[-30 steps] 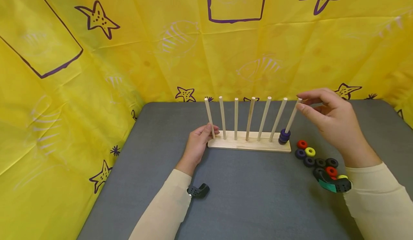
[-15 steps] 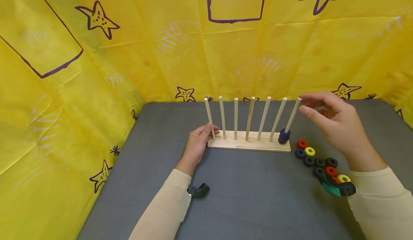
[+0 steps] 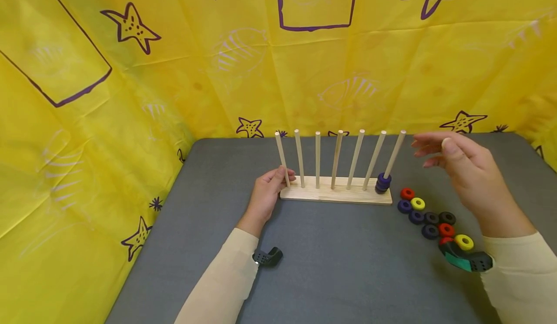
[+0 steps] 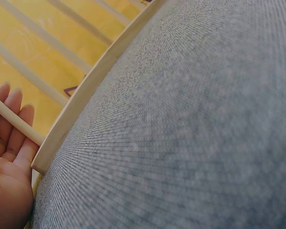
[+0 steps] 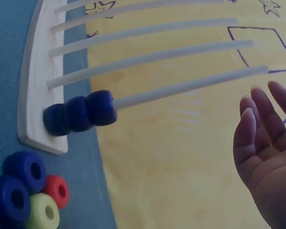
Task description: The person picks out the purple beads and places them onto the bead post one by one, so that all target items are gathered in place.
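A wooden stand [image 3: 335, 196] with a row of upright pegs lies on the table. My left hand [image 3: 265, 192] holds its left end, the fingers round the leftmost peg [image 3: 282, 155]; in the left wrist view the fingers [image 4: 14, 124] pass behind that peg, and the thumb is hidden. Three dark blue rings [image 5: 78, 114] are stacked at the foot of the rightmost peg [image 3: 395, 154]. To the right of that peg's top, apart from it, my right hand [image 3: 472, 176] is in the air with loosely bent fingers and nothing in them.
Loose rings lie right of the stand: red [image 3: 407, 194], yellow [image 3: 417, 204], dark blue [image 3: 404, 206] and black [image 3: 447, 218] ones. The right wristband [image 3: 465, 258] partly covers the nearest red ring. A yellow patterned cloth [image 3: 296, 72] hangs behind the grey table [image 3: 330, 266].
My right hand has drawn back to the right from the top of the rightmost peg, and its fingers have spread. More loose rings show beside the wristband. The left hand has stayed put.
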Tool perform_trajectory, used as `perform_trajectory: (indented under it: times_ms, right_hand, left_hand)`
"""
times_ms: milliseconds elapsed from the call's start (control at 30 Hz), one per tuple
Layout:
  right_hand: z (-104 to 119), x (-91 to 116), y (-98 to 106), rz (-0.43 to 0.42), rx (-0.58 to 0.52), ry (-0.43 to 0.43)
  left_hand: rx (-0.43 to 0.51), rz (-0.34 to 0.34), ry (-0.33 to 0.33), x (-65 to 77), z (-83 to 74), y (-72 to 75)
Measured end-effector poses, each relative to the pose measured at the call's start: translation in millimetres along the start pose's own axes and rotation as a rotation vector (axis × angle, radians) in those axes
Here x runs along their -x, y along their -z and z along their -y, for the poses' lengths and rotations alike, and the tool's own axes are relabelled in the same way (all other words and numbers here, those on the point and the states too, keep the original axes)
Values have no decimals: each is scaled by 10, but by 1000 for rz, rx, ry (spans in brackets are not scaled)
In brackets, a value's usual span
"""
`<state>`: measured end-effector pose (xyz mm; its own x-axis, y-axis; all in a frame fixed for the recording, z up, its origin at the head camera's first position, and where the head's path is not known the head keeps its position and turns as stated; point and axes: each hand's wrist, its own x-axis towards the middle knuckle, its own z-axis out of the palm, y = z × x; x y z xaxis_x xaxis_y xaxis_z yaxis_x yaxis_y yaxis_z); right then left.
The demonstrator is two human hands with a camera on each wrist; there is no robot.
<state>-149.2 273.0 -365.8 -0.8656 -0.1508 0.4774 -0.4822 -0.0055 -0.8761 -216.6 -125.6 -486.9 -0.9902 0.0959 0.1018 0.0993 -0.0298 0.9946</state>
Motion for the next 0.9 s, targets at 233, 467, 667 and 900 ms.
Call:
perform_trajectory:
  times_ms: [233,467,667,900]
  right_hand:
    - [-82,113,48,-21,-72,-41]
    - [-208,240,174,34,-102,-23]
    - [-296,365,317,64,9,-54]
    - [-389,514,431,38,56,-76]
  left_hand:
    - [-7,3,-6,6,-3,3]
    - [3,3,1,-1,5,5]
    - [8,-1,-1,2,11,22]
    - [12,2,-7,-9,20,9]
